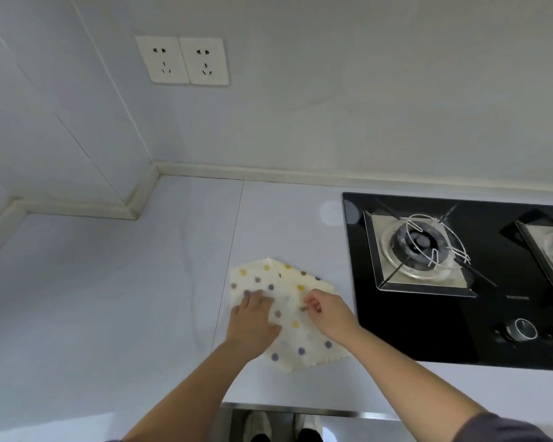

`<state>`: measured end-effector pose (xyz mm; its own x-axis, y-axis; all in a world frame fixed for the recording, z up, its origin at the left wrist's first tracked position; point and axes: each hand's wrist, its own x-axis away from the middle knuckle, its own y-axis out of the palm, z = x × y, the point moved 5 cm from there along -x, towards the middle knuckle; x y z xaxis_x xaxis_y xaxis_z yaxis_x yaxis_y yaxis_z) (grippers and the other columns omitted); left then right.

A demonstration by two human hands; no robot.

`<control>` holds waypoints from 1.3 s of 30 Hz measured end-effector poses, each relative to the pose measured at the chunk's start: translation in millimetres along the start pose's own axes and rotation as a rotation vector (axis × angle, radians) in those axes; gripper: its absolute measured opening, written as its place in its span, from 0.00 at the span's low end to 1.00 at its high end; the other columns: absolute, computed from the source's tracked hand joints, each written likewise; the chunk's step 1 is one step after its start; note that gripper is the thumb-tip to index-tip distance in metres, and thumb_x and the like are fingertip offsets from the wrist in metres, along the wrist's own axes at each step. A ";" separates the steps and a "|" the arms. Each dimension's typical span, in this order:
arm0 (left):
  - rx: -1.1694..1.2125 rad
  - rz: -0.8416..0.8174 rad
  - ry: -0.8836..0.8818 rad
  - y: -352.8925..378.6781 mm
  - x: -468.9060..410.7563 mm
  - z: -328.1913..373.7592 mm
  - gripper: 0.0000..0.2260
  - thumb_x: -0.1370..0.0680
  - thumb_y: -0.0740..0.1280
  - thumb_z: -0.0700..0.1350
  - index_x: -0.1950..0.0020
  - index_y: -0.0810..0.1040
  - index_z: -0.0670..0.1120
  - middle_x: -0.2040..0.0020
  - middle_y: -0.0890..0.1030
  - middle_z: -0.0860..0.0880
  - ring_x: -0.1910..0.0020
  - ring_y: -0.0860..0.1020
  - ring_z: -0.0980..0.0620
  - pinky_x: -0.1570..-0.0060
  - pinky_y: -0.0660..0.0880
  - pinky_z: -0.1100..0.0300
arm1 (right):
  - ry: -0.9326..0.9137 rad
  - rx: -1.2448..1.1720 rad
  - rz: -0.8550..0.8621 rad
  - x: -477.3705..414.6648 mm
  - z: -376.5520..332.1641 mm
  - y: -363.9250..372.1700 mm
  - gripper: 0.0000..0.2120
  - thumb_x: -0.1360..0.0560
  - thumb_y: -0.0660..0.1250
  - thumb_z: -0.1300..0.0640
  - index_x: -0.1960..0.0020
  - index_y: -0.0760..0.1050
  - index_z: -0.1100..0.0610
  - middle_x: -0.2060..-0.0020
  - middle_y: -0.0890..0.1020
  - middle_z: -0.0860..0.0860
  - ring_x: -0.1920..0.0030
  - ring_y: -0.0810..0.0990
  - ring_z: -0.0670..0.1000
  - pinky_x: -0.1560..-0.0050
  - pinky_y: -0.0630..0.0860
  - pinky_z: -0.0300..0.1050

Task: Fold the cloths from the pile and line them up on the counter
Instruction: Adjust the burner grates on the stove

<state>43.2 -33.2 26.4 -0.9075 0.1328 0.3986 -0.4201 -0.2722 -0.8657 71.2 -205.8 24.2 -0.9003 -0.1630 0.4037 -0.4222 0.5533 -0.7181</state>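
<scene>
A cream cloth with yellow, purple and brown dots (296,330) lies on the pale counter (109,298), just left of the hob. It looks like two cloths overlapping or one with a folded layer; I cannot tell which. My left hand (253,320) rests flat on its left part with the fingers spread forward. My right hand (324,309) pinches the cloth near its middle between thumb and fingertips. No separate pile of cloths is in view.
A black glass gas hob (428,330) with two burners and knobs fills the right side of the counter. Two wall sockets (182,60) sit on the back wall. The counter's front edge (288,408) is near my body, with my shoes below it.
</scene>
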 end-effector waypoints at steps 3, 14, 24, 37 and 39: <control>-0.146 -0.053 -0.024 3.6 -10.4 -3.0 0.31 0.21 0.58 0.57 0.22 0.48 0.51 0.22 0.39 0.48 0.23 0.39 0.47 0.27 0.44 0.46 | -0.051 -0.091 -0.004 -2.6 -7.4 -4.1 0.27 0.23 0.58 0.63 0.26 0.63 0.49 0.26 0.61 0.44 0.42 0.77 0.48 0.40 0.69 0.38; 0.597 -0.103 -0.467 -0.8 7.0 -38.5 0.09 0.27 0.67 0.47 0.63 0.70 0.45 0.66 0.74 0.51 0.68 0.72 0.54 0.67 0.67 0.64 | 0.048 -0.142 -0.092 -3.5 5.9 -0.9 0.34 0.23 0.55 0.64 0.22 0.48 0.45 0.23 0.44 0.41 0.57 0.77 0.46 0.56 0.74 0.42; 0.973 0.198 -0.285 -21.3 15.0 -40.6 0.11 0.26 0.66 0.36 0.62 0.65 0.42 0.70 0.70 0.47 0.75 0.69 0.54 0.73 0.67 0.66 | 0.116 -0.182 -0.071 -11.9 -11.8 -11.7 0.31 0.23 0.59 0.61 0.23 0.53 0.50 0.24 0.56 0.50 0.33 0.70 0.55 0.48 0.78 0.46; 0.423 0.336 -0.384 -11.7 28.9 -63.6 0.03 0.24 0.64 0.43 0.52 0.71 0.48 0.55 0.74 0.51 0.60 0.75 0.52 0.65 0.68 0.62 | 0.211 -0.837 0.097 -14.1 3.5 -11.9 0.21 0.23 0.59 0.67 0.32 0.69 0.53 0.35 0.73 0.49 0.42 0.75 0.50 0.49 0.76 0.43; 0.271 0.281 -0.166 -3.6 29.8 -52.2 0.03 0.24 0.65 0.46 0.52 0.74 0.48 0.54 0.74 0.53 0.57 0.75 0.52 0.61 0.69 0.63 | 0.140 -0.591 0.062 -5.5 4.8 -4.7 0.20 0.23 0.58 0.66 0.34 0.71 0.53 0.35 0.73 0.48 0.41 0.74 0.47 0.43 0.72 0.41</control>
<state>18.0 21.4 25.6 -0.9662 -0.1318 0.2215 -0.1230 -0.5194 -0.8456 77.6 -211.4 22.6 -0.8818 -0.0290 0.4707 -0.2025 0.9247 -0.3224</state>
